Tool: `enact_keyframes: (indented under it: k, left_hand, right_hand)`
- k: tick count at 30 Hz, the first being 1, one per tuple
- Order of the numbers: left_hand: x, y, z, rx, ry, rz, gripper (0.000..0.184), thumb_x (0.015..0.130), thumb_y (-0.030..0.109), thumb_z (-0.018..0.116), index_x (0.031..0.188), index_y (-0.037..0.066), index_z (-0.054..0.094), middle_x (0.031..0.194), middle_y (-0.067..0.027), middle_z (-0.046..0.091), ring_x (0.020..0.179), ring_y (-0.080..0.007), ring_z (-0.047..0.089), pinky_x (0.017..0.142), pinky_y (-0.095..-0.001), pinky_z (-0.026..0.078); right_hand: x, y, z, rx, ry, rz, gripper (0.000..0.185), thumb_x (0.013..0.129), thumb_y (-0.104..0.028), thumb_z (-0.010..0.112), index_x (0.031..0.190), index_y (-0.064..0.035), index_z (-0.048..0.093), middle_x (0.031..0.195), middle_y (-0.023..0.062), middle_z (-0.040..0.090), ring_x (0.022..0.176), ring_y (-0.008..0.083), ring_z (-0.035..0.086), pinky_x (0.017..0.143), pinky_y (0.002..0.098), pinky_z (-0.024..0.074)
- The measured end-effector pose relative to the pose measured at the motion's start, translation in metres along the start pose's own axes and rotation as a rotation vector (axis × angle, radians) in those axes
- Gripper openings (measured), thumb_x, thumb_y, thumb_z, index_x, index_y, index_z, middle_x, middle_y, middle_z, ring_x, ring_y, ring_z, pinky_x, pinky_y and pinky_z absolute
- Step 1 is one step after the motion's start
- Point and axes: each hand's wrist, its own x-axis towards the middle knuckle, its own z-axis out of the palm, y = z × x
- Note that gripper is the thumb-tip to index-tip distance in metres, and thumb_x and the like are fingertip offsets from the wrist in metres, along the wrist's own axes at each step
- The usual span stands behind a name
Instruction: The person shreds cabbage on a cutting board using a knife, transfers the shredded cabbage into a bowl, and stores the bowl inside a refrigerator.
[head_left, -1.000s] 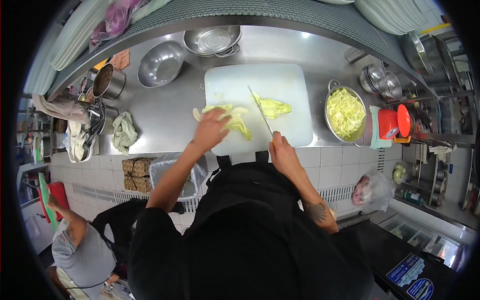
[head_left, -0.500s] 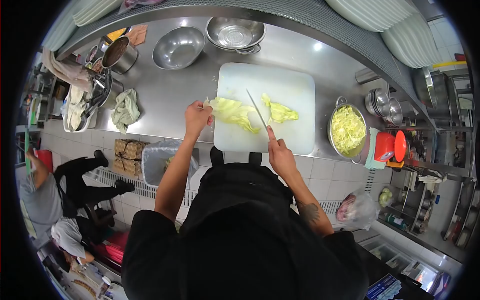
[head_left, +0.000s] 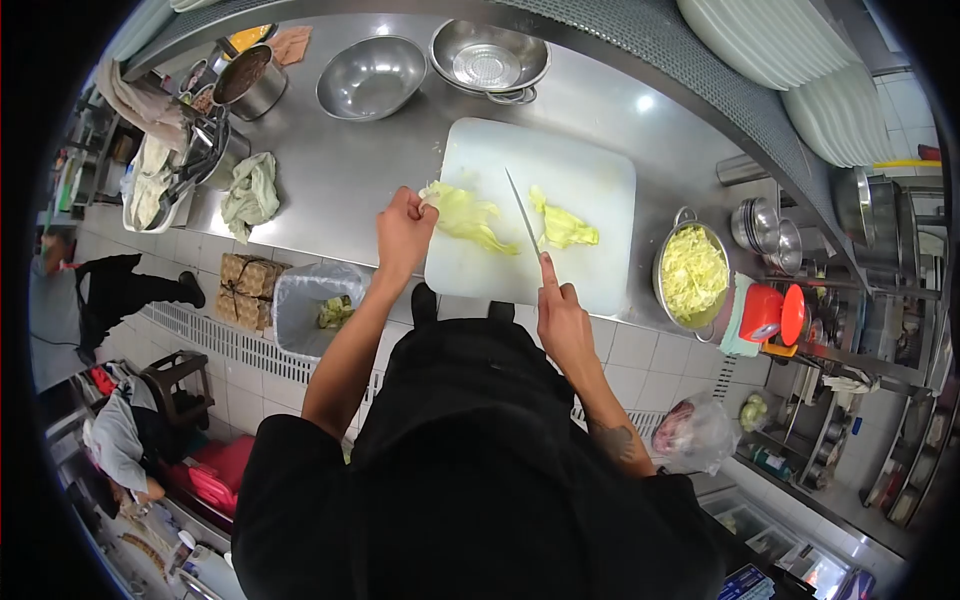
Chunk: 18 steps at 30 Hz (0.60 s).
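A white cutting board (head_left: pixel 590 285) lies on the steel counter in front of me. My left hand (head_left: pixel 405 232) is closed at the board's left edge, its fingertips pinching the end of a pale green lettuce leaf (head_left: pixel 468 217) that stretches across the board. In my right hand (head_left: pixel 563 318) is a knife (head_left: pixel 522 210), index finger laid along it, the blade pointing away from me. That blade lies between the held leaf and a second lettuce piece (head_left: pixel 568 228) to its right. Shredded lettuce (head_left: pixel 693 272) fills a steel colander (head_left: pixel 663 300) right of the board.
A steel bowl (head_left: pixel 372 85) and another colander (head_left: pixel 490 65) stand behind the board. A cloth (head_left: pixel 250 195) lies on the left, near pots. A lined bin (head_left: pixel 295 320) is below the counter. A red scale (head_left: pixel 762 312) stands right. Other people are at lower left.
The view has shifted slightly. My left hand has turned and its fingers have closed further at the leaf's end. The knife stays between the lettuce pieces. A person at left has moved.
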Motion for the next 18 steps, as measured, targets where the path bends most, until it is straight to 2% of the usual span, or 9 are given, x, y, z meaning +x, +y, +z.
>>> enact_keyframes:
  k: [4,6,11,14,16,18]
  left_hand:
    - [-0.011,0.020,0.000,-0.005,0.052,0.089,0.016,0.082,0.007,0.068,0.079,0.002,0.053,0.057,-0.0092,0.059,0.049,-0.0197,0.058,0.051,-0.0337,0.047]
    - [-0.012,0.023,0.000,0.011,0.032,0.085,0.016,0.082,0.007,0.068,0.080,0.002,0.053,0.057,-0.0093,0.059,0.049,-0.0204,0.059,0.051,-0.0338,0.048]
    - [-0.017,0.023,-0.001,0.086,0.018,0.102,0.015,0.082,0.007,0.068,0.082,0.003,0.053,0.057,-0.0095,0.060,0.049,-0.0224,0.060,0.052,-0.0342,0.049]
    - [-0.016,0.020,0.001,0.059,0.021,0.096,0.016,0.082,0.008,0.068,0.082,0.003,0.053,0.058,-0.0097,0.060,0.050,-0.0226,0.060,0.052,-0.0347,0.050]
    - [-0.016,0.016,0.003,0.034,0.021,0.090,0.015,0.082,0.008,0.068,0.082,0.003,0.053,0.058,-0.0098,0.060,0.050,-0.0230,0.061,0.053,-0.0348,0.050]
    - [-0.016,0.013,0.004,0.038,0.023,0.092,0.015,0.082,0.008,0.068,0.083,0.003,0.053,0.059,-0.0098,0.061,0.050,-0.0230,0.061,0.053,-0.0349,0.050]
  right_hand:
    - [-0.004,0.005,0.022,0.108,0.093,-0.049,0.061,0.101,-0.013,0.047,0.158,-0.0158,0.026,0.085,0.0234,0.057,0.065,0.0456,0.060,0.065,0.0556,0.0514]
    - [0.000,0.020,0.045,-0.015,-0.099,0.003,0.062,0.100,-0.011,0.048,0.158,-0.0150,0.026,0.085,0.0238,0.057,0.065,0.0457,0.060,0.064,0.0550,0.0515]
    - [-0.014,0.019,0.050,0.008,-0.046,0.029,0.064,0.099,-0.009,0.048,0.159,-0.0183,0.026,0.086,0.0247,0.056,0.066,0.0460,0.060,0.064,0.0566,0.0509]
    - [-0.016,0.020,0.049,0.105,0.046,-0.033,0.064,0.100,-0.010,0.048,0.159,-0.0187,0.026,0.085,0.0249,0.056,0.065,0.0455,0.060,0.062,0.0557,0.0510]
    - [-0.011,0.023,0.051,-0.080,-0.152,0.037,0.063,0.100,-0.011,0.048,0.159,-0.0166,0.026,0.086,0.0246,0.056,0.064,0.0449,0.060,0.059,0.0537,0.0511]
    - [-0.010,0.020,0.046,-0.049,-0.108,0.022,0.063,0.101,-0.011,0.048,0.159,-0.0177,0.025,0.085,0.0245,0.056,0.064,0.0450,0.060,0.059,0.0538,0.0511]
